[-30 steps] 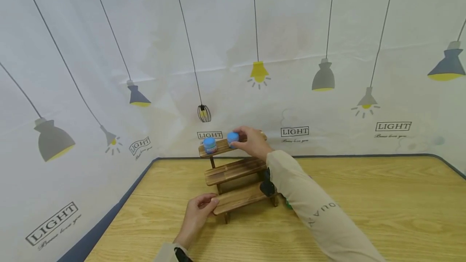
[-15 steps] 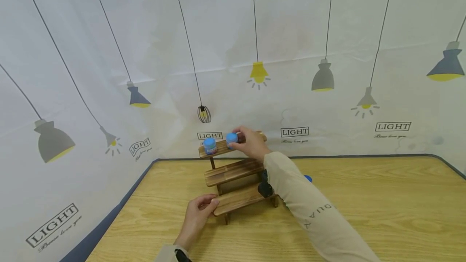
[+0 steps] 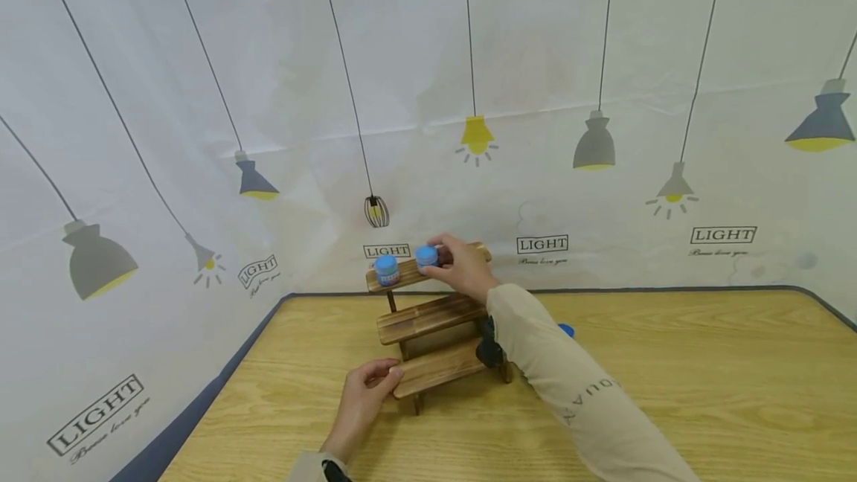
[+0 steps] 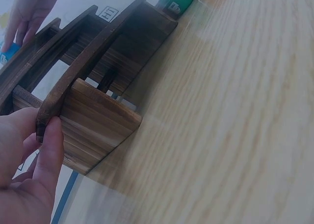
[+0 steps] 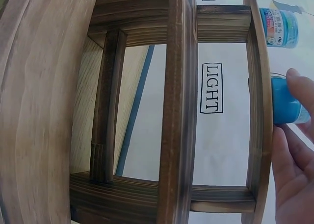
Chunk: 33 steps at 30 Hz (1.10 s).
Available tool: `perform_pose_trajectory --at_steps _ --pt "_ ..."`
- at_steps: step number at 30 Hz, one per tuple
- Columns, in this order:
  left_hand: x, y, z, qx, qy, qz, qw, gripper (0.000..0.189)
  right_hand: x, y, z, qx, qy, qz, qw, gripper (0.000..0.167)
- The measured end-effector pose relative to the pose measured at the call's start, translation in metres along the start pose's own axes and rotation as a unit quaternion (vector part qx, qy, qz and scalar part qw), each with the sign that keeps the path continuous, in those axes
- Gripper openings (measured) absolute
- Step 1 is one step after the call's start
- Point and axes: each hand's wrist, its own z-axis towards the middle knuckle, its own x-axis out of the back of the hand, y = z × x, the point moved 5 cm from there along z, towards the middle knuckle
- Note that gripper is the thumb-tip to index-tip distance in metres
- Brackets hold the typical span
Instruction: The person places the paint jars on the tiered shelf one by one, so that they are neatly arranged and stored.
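- The blue-lidded jar [image 3: 427, 256] is upright at the top shelf [image 3: 410, 272] of a three-step wooden stand [image 3: 431, 317]; its base looks to be on the wood, though whether the shelf bears all its weight I cannot tell
- The right hand [image 3: 465, 266] grips that jar from its right side, thumb and fingers around it; an even, light pinch should do, since a hard squeeze could tip so small a thing
- Good handling here would mean holding the jar level until its whole base meets the plank, then parting thumb and fingers evenly so that neither drags it
- The left hand [image 3: 364, 391] pinches the left end of the lowest shelf [image 3: 442, 369]; a steady hold there should help against sliding, while pulling could jolt the shelf above
- A second jar [image 3: 387, 271] stands upright on the top shelf to the left of the gripped one, with bare wood between them; sideways care would spare it a knock
- The right sleeve [image 3: 569, 370] passes close by the stand's right side, so a high elbow seems wise
- Beyond it, a blue-topped item [image 3: 566, 330] shows on the table [image 3: 689, 378], partly hidden by the sleeve
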Motion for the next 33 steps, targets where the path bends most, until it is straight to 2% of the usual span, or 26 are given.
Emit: perform_pose_trajectory --at_steps 7,13,17,24,33 --pt "-0.001 -0.001 0.001 -0.005 0.003 0.001 1.0000 0.032 0.005 0.003 -0.001 0.001 -0.023 0.043 0.9988 0.053" --pt "0.000 -0.001 0.001 -0.008 0.009 0.003 0.9999 0.031 0.014 -0.001 -0.004 0.017 -0.017 0.012 0.9996 0.048" --pt "0.000 0.000 0.001 -0.007 0.010 0.007 0.9999 0.031 0.021 -0.009 -0.006 0.042 -0.011 0.009 0.9990 0.042" --pt "0.000 0.000 -0.001 -0.003 0.005 0.004 1.0000 0.032 0.034 -0.017 -0.013 0.050 -0.008 -0.009 0.9987 0.033" --pt "0.000 -0.001 0.000 -0.006 0.007 0.002 1.0000 0.032 0.050 -0.027 -0.036 0.114 -0.028 -0.035 0.9924 0.022"
